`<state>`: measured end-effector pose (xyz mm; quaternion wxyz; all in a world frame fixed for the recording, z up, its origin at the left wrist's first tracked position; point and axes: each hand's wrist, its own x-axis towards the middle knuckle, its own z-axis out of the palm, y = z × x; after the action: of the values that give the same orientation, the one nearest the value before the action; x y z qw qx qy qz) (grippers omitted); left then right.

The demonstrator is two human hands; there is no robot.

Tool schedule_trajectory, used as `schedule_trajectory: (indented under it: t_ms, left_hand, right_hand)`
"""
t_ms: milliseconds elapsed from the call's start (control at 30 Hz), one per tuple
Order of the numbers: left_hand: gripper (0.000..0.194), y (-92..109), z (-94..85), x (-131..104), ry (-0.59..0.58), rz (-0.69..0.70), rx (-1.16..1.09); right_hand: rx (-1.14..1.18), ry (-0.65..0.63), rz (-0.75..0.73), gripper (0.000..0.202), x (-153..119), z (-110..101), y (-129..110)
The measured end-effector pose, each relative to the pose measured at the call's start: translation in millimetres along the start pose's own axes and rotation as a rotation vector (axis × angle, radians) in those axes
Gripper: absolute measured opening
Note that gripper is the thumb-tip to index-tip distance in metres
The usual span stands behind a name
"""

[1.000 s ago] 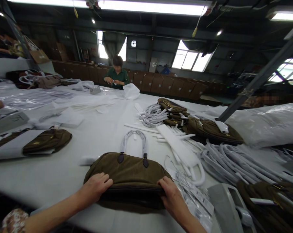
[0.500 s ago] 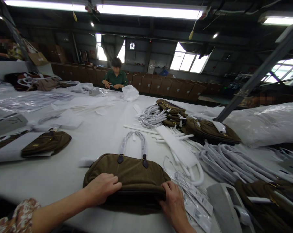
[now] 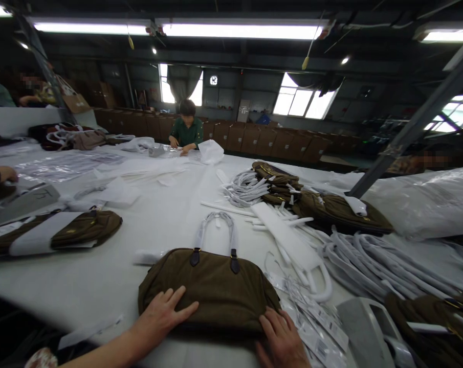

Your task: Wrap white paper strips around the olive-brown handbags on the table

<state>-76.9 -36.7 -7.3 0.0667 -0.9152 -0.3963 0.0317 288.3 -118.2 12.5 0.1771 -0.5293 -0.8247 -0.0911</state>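
Note:
An olive-brown handbag (image 3: 212, 283) lies flat on the white table (image 3: 101, 276) right in front of me, its wrapped white handles (image 3: 218, 227) pointing away. My left hand (image 3: 160, 317) rests flat on the bag's near left corner, fingers spread. On the bag's near right corner my right hand (image 3: 283, 340) presses down, fingers spread too. Neither hand grips anything.
Tags in clear sleeves (image 3: 311, 322) lie right of the bag. Wrapped white handles (image 3: 369, 260) and more brown bags (image 3: 342, 212) pile at the right. Two bags (image 3: 62, 232) sit at the left. A person in green (image 3: 187, 130) works at the far edge.
Both hands slid from gripping the bag's near edge to lying flat on its top. The view tilted slightly, so the bag appears lower.

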Motion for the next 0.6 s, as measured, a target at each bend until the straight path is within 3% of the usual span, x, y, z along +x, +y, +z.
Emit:
schedule_trajectory:
  t_ms: [133,233,333,433,600]
  left_hand:
    - [0.084,9,5.5,1,-0.015,-0.015,-0.006]
    - [0.088,11,6.3,2,-0.007,-0.036,-0.024]
    - [0.096,7,-1.9,0,0.015,-0.044,-0.048]
    - [0.1,-3,-16.4,-7,0.015,0.012,-0.103]
    - [0.101,-18,-18.7,-26,-0.046,0.077,-0.213]
  right_hand:
    - [0.07,-0.123,0.026,0.032,36,-45,-10]
    - [0.123,-0.155,0.02,0.035,74,-58,-24]
    - [0.186,-0.287,-0.01,0.05,91,-40,-34]
    - [0.225,-0.419,-0.002,0.067,82,-9,-37]
    - [0.216,-0.404,0.003,0.077,59,18,-32]
